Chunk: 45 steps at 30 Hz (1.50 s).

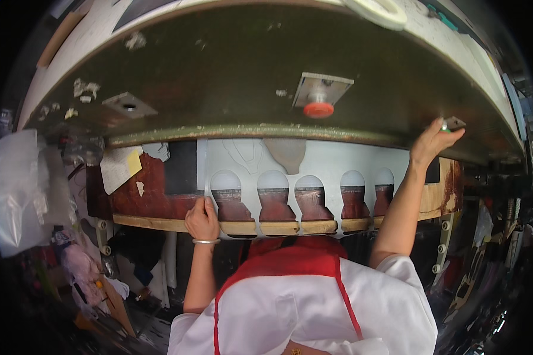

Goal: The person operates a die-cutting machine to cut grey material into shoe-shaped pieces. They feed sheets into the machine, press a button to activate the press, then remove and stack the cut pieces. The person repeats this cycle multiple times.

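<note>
1. Your left hand (202, 221) is curled, thumb and forefinger pinching the left edge of the white sheet (356, 155).
2. Your right hand (434, 144) is raised, its digits parted around a small green button (446, 127) on the panel; you touch it, but I cannot tell whether you are pressing.
3. The white sheet lies on the bench (148, 184), running rightward from your left hand to your right forearm. Its row of round-topped cut-outs shows the bench's red-brown surface, and its lower strips reach over the wooden front edge.
4. Above and right of your left hand, a grey rounded piece (286, 155) lies at the sheet's far side, with an outlined shape just left of it.
5. Just above and left of your left hand is a black rectangle (182, 173); farther left lies a paper (119, 170) with a yellow slip (134, 163).
6. Beyond both hands spans the dark green panel (219, 71). Its red knob (318, 109) is left of your right hand.
7. Well left of your left hand hangs clear plastic (18, 195).
</note>
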Tool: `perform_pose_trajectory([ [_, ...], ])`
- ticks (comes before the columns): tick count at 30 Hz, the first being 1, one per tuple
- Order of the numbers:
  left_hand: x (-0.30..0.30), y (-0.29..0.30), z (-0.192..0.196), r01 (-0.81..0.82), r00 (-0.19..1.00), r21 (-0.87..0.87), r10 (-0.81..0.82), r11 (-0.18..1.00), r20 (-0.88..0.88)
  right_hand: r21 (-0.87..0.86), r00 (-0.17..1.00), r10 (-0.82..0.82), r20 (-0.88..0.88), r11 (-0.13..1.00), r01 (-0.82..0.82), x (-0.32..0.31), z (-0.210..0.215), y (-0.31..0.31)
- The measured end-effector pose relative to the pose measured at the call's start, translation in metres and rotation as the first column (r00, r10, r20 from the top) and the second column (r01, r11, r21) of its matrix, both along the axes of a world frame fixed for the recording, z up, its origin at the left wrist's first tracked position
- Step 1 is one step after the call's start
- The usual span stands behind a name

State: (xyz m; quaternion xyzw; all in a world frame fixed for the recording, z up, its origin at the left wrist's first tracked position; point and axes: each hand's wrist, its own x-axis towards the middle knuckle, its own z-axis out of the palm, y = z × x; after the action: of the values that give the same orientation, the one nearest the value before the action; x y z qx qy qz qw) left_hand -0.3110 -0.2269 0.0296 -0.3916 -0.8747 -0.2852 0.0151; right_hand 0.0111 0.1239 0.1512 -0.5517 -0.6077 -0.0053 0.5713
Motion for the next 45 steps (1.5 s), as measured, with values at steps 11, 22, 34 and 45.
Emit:
perform_pose_trajectory([
  [11, -0.041, 0.061, 0.003, -0.049, 0.992, 0.064, 0.041, 0.997, 0.122, -0.146, 0.993, 0.118, -0.002, 0.982, -0.117, -0.001, -0.034, -0.041],
  [22, -0.032, 0.037, -0.019, -0.040, 0.985, 0.198, 0.005, 0.979, 0.173, -0.543, 0.770, 0.619, 0.155, 0.705, -0.457, 0.001, -0.110, -0.186],
  [34, 0.015, -0.073, -0.005, 0.001, 0.946, -0.254, 0.082, 0.967, 0.314, -0.502, 0.614, 0.769, 0.176, 0.607, -0.616, -0.116, -0.100, -0.214],
  [45, 0.060, -0.155, -0.020, 0.057, 0.996, -0.168, -0.044, 0.984, 0.083, -0.285, 0.369, 0.370, -0.853, 0.262, -0.922, -0.038, -0.063, -0.238],
])
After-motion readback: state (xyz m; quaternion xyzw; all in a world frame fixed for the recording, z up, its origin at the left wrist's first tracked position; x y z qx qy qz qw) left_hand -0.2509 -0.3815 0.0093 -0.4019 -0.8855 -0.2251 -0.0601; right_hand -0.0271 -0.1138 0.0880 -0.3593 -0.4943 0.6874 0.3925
